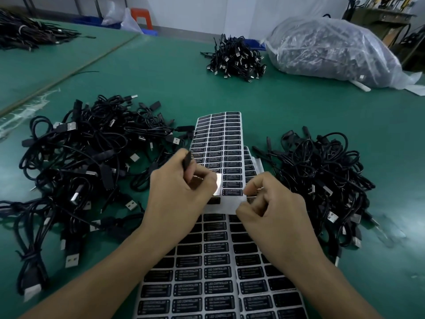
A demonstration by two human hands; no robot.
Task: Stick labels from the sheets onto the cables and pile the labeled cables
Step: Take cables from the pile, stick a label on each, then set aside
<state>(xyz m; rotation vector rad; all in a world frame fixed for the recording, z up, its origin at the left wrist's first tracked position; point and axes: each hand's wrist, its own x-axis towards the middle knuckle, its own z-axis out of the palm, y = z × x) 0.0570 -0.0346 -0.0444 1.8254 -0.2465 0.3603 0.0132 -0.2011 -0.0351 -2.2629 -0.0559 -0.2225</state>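
Both pinch: my left fingers (202, 178) hold the cable (186, 160), my right fingers (255, 187) the label sheet (218, 139) just beside them; I should peel slowly and align squarely.

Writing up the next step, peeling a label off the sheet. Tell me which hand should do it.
Right. The right hand pinches the near edge of the upper label sheet with its fingers, so it likely peels best; the left hand is occupied, gripping a black cable piece.
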